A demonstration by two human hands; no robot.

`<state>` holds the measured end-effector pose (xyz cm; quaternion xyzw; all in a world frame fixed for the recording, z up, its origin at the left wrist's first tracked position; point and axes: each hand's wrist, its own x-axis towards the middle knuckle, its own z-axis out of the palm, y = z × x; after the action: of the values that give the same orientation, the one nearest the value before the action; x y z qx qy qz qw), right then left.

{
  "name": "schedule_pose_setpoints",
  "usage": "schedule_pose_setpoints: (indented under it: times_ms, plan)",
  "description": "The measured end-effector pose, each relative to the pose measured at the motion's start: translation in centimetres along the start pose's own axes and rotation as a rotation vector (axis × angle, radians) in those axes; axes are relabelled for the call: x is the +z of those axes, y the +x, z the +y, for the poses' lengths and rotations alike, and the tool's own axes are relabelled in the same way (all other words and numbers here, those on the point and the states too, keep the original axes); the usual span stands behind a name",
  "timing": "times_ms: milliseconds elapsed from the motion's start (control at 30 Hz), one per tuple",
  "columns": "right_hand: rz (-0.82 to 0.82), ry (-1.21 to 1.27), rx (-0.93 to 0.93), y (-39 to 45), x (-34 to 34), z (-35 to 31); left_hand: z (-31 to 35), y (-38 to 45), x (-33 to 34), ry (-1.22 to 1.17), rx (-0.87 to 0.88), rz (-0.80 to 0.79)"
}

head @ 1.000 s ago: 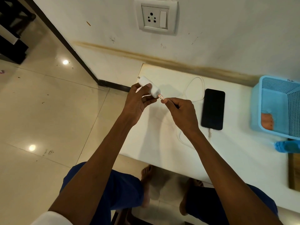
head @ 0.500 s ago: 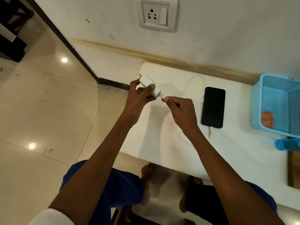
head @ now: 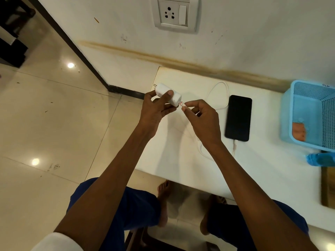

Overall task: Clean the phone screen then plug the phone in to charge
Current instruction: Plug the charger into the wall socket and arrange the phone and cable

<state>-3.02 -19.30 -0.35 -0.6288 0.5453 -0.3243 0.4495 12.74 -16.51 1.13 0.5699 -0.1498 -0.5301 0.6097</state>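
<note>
A black phone lies screen up on the white table, with a white cable plugged into its near end. My left hand grips a white charger adapter, its pins pointing up and left. My right hand pinches the cable's USB plug right at the adapter's port. On the wall above sits a white socket with a switch.
A light blue plastic basket with an orange object inside stands at the table's right. A blue bottle and a wooden board lie near it. Glossy tiled floor is to the left; my bare feet are under the table.
Both hands have shifted slightly up and left with the adapter and plug. The plug tip stays at the adapter's port. The phone has not moved.
</note>
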Motion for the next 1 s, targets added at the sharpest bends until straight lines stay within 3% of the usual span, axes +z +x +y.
schedule_pose_setpoints:
  times_ms: [500, 800, 1000]
  plan:
    - [0.141, -0.189, -0.206, -0.6, 0.4, 0.4, -0.7, -0.3, 0.3, 0.007, -0.009, -0.047]
    - [0.036, -0.213, -0.184, 0.0, -0.1, 0.7, -0.5, -0.1, 0.3, 0.052, -0.004, -0.03]
    - [-0.04, -0.232, -0.145, 0.8, -0.8, 1.1, -0.2, 0.3, -0.4, 0.096, 0.034, 0.066]
